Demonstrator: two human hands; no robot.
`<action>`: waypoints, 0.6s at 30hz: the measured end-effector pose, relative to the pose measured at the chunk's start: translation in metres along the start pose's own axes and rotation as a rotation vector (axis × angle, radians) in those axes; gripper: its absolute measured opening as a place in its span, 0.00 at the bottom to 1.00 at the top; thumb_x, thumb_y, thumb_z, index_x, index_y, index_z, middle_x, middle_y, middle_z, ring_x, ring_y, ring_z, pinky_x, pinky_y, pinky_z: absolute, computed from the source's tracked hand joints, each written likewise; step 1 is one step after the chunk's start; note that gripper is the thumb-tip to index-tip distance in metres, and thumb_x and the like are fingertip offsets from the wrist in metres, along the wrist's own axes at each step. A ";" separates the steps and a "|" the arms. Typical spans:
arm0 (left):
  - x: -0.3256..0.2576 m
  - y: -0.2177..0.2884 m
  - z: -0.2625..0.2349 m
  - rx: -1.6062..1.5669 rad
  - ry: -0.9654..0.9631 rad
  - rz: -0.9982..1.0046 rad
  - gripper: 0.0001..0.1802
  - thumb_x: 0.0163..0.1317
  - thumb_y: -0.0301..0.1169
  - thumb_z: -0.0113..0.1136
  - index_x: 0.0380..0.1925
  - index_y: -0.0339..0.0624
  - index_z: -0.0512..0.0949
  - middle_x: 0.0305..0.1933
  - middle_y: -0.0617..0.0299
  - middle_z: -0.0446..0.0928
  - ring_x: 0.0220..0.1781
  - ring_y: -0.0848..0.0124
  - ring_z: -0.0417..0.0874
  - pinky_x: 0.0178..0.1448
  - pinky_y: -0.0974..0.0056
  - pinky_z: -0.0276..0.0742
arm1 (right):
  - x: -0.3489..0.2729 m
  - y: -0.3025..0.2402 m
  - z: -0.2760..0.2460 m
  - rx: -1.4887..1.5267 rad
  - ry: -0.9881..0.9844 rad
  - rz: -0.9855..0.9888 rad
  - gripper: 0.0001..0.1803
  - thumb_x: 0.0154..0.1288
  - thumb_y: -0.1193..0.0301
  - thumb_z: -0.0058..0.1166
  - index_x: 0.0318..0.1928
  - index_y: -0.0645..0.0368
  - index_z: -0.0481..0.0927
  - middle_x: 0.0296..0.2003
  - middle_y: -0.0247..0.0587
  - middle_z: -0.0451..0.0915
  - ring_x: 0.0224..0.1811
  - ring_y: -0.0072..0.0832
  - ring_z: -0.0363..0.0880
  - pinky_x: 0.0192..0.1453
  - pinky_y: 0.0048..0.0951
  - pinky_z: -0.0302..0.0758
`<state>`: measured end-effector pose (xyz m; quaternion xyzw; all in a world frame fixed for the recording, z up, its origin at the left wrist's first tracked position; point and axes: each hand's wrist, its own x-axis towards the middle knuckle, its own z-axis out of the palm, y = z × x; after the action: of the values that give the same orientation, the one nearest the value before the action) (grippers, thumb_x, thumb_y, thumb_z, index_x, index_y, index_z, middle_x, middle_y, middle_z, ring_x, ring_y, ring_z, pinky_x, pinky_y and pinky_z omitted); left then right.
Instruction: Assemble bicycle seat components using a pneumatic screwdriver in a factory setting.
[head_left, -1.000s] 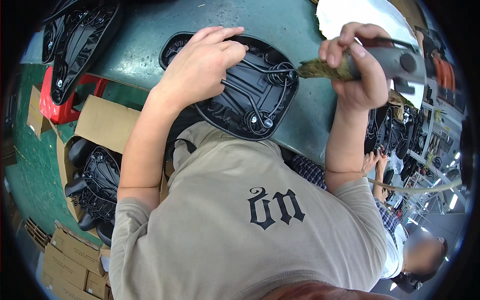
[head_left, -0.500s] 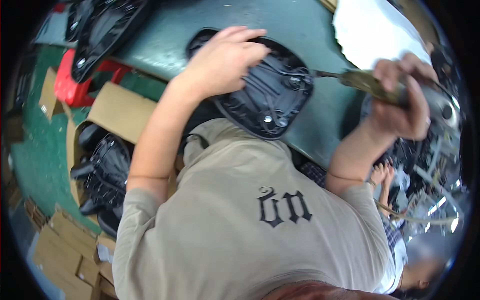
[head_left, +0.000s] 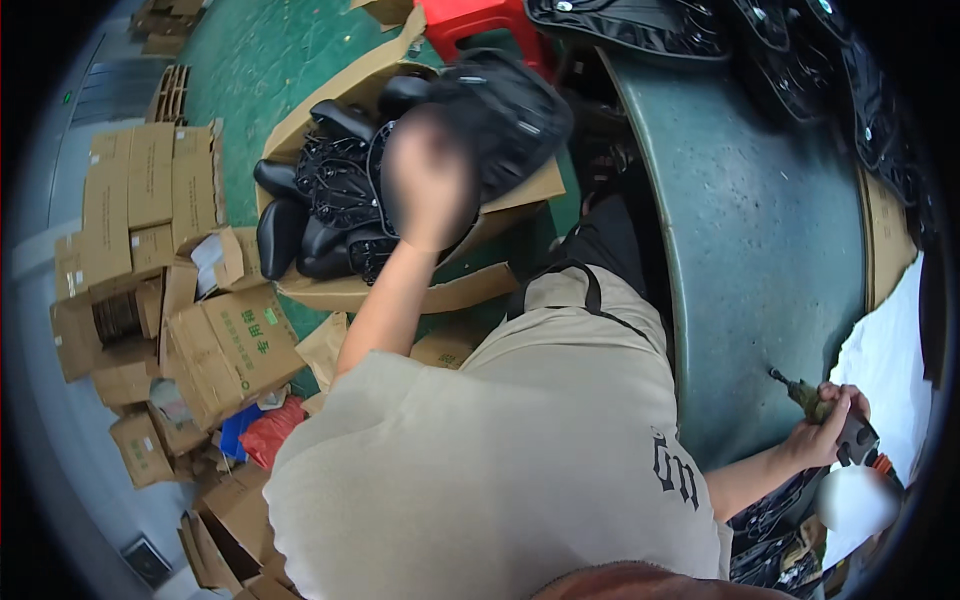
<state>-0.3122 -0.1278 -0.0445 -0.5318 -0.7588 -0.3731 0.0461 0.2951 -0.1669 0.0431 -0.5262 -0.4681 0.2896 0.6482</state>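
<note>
Green workshop floor (head_left: 250, 60), littered with flattened and stacked cardboard cartons (head_left: 150, 290) along its left side; grey-green worktop (head_left: 760, 250) at right.

Item 1: open cardboard box (head_left: 330, 290) on the floor, just beside the worktop's left edge, filled with black moulded seat parts (head_left: 320, 200). A red stool (head_left: 480, 20) stands behind it.

Item 2: left hand (head_left: 425, 185), blurred, raised over the box. We see it clamped on a black seat base (head_left: 505, 110), which hangs above the box's right flap, clear of the worktop.

Item 3: right hand (head_left: 825, 430), at the worktop's near right edge, fingers closed round a powered screwdriver (head_left: 835, 415). Its bit points up-left over the bare worktop surface; the tool body lies just beside a white sheet (head_left: 890, 350) covering the right edge.

Item 4: further black seat bases (head_left: 850, 90) along the worktop's far edge and far right corner, well apart from both hands.
</note>
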 end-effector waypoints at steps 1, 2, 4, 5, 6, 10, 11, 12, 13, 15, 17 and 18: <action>0.002 -0.037 -0.009 -0.023 0.105 -0.172 0.19 0.50 0.22 0.69 0.45 0.36 0.79 0.39 0.54 0.81 0.57 0.49 0.82 0.69 0.51 0.73 | 0.002 0.001 0.000 0.012 -0.024 0.004 0.09 0.71 0.84 0.55 0.50 0.65 0.76 0.37 0.45 0.81 0.34 0.31 0.80 0.46 0.37 0.78; 0.002 -0.073 -0.017 -0.077 0.266 -0.363 0.17 0.51 0.23 0.72 0.40 0.34 0.77 0.45 0.51 0.82 0.53 0.54 0.84 0.65 0.53 0.75 | 0.003 0.000 0.003 0.010 -0.028 -0.006 0.09 0.71 0.84 0.54 0.50 0.65 0.76 0.38 0.45 0.81 0.34 0.31 0.80 0.46 0.37 0.78; 0.022 -0.109 -0.041 -0.269 0.558 -0.793 0.15 0.56 0.24 0.72 0.37 0.35 0.74 0.45 0.51 0.83 0.46 0.66 0.81 0.54 0.59 0.78 | -0.001 -0.005 0.009 -0.001 -0.026 -0.020 0.09 0.71 0.84 0.54 0.50 0.65 0.76 0.38 0.45 0.81 0.34 0.31 0.80 0.46 0.38 0.78; 0.027 -0.142 -0.065 -0.306 0.618 -0.885 0.14 0.54 0.22 0.72 0.35 0.34 0.75 0.41 0.52 0.83 0.41 0.66 0.81 0.51 0.60 0.79 | -0.001 -0.004 0.010 -0.001 -0.019 -0.028 0.09 0.72 0.83 0.54 0.50 0.64 0.76 0.38 0.45 0.80 0.34 0.31 0.79 0.46 0.37 0.79; 0.030 -0.166 -0.084 -0.351 0.722 -0.936 0.12 0.53 0.22 0.71 0.35 0.32 0.77 0.41 0.52 0.84 0.38 0.64 0.83 0.47 0.57 0.82 | 0.000 -0.002 0.011 -0.003 -0.007 -0.038 0.09 0.72 0.83 0.53 0.50 0.64 0.77 0.39 0.45 0.80 0.34 0.31 0.79 0.46 0.37 0.79; 0.038 -0.240 -0.136 -0.515 1.031 -1.322 0.24 0.54 0.25 0.74 0.48 0.21 0.80 0.53 0.45 0.84 0.45 0.52 0.88 0.48 0.45 0.89 | -0.003 -0.002 0.007 0.007 0.019 -0.044 0.09 0.72 0.83 0.54 0.50 0.63 0.77 0.38 0.45 0.80 0.34 0.31 0.80 0.46 0.37 0.80; 0.030 -0.279 -0.155 -0.522 1.106 -1.305 0.25 0.54 0.27 0.76 0.48 0.20 0.80 0.54 0.44 0.84 0.47 0.52 0.88 0.51 0.47 0.88 | -0.002 -0.002 0.007 0.015 0.019 -0.047 0.09 0.72 0.83 0.54 0.50 0.63 0.77 0.38 0.45 0.80 0.34 0.31 0.80 0.46 0.37 0.80; 0.027 -0.300 -0.163 -0.435 1.122 -1.342 0.27 0.54 0.28 0.77 0.50 0.21 0.80 0.55 0.45 0.84 0.49 0.54 0.88 0.54 0.50 0.88 | -0.002 -0.004 0.007 -0.012 0.029 -0.026 0.08 0.72 0.83 0.54 0.49 0.63 0.77 0.38 0.45 0.81 0.34 0.30 0.81 0.46 0.37 0.80; 0.023 -0.317 -0.178 -0.379 1.077 -1.382 0.30 0.56 0.32 0.78 0.53 0.19 0.79 0.56 0.45 0.84 0.49 0.56 0.88 0.55 0.53 0.87 | -0.002 -0.001 0.006 -0.028 0.036 -0.001 0.08 0.72 0.83 0.55 0.49 0.63 0.77 0.37 0.45 0.81 0.34 0.30 0.81 0.46 0.36 0.81; 0.019 -0.330 -0.173 -0.248 0.946 -1.417 0.35 0.59 0.41 0.77 0.55 0.19 0.79 0.60 0.45 0.83 0.51 0.56 0.87 0.59 0.52 0.84 | -0.006 -0.005 0.006 -0.066 0.036 -0.021 0.08 0.72 0.82 0.55 0.49 0.62 0.77 0.37 0.44 0.81 0.34 0.30 0.81 0.46 0.36 0.81; 0.022 -0.342 -0.180 -0.237 0.799 -1.377 0.38 0.60 0.45 0.75 0.56 0.19 0.79 0.61 0.44 0.82 0.54 0.55 0.87 0.61 0.52 0.83 | -0.005 -0.004 0.003 -0.072 0.024 -0.018 0.07 0.72 0.82 0.55 0.48 0.62 0.77 0.37 0.44 0.82 0.34 0.30 0.82 0.46 0.35 0.81; 0.022 -0.348 -0.183 -0.220 0.651 -1.335 0.41 0.61 0.50 0.74 0.57 0.19 0.78 0.62 0.43 0.81 0.56 0.54 0.86 0.64 0.52 0.81 | -0.004 -0.003 0.001 -0.044 0.008 -0.038 0.08 0.72 0.83 0.55 0.49 0.62 0.77 0.38 0.45 0.82 0.35 0.31 0.82 0.47 0.36 0.82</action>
<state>-0.6739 -0.2780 -0.0828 0.1774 -0.8265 -0.5339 -0.0212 0.2921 -0.1707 0.0451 -0.5324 -0.4817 0.2650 0.6436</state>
